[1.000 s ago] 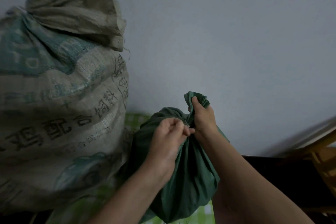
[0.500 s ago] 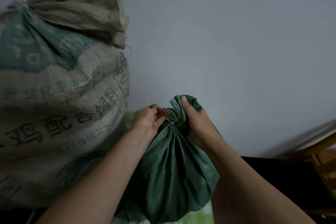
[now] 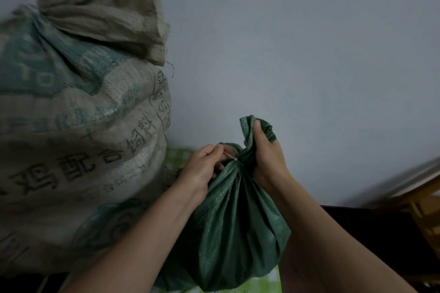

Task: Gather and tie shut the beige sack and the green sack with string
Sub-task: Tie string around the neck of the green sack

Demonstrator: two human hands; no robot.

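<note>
Pale wall (image 3: 297, 54) across the whole back and right, bare, plenty of free room above and right of the hands. Big beige sack (image 3: 78, 131) filling the left, upright against the wall, neck already bunched near the top with its loose flap folded over to the right; printed dark characters and teal patches down its side. Right edge of that sack close beside the left forearm, little room there. Green sack (image 3: 238, 226) low in the middle, just right of the beige one, resting on a green checked cloth (image 3: 177, 153) that peeks out behind and below it. Dark surface (image 3: 371, 228) at lower right, wooden frame (image 3: 421, 200) at the right edge, well apart from the sack. Sack mouth gathered into a tight neck, pleats fanning downward. Right hand (image 3: 266, 154) clenched around the neck, thumb up along the bunched top, which sticks out above the fist. Left hand (image 3: 207, 164) curled closed, fingers pinching a thin pale string (image 3: 230, 156) pulled taut to the neck just beside it.
</note>
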